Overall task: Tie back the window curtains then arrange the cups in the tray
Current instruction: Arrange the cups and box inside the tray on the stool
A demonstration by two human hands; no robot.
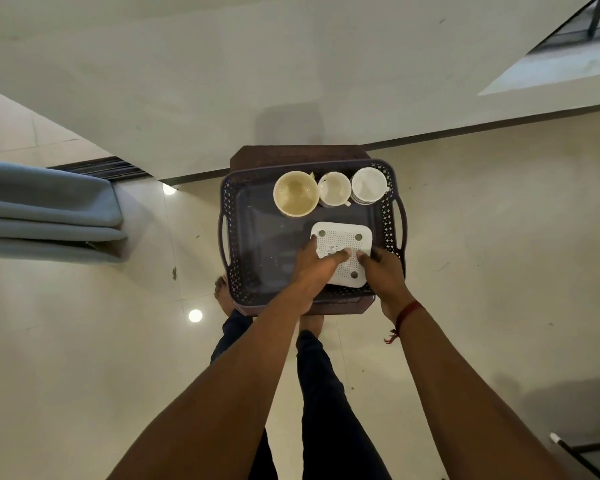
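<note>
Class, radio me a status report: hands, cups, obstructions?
Status: left hand, right hand hold white box in tray. Three cups along far rim. Box fills near-right corner.

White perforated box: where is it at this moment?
Head view: the white perforated box sits in the near right part of the tray, just nearer than the three cups, held by the left hand and right hand.

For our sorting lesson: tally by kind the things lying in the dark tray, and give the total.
Cups: 3 (cream cup, small white cup, right-hand white cup)
White perforated square device: 1
Total: 4
</note>
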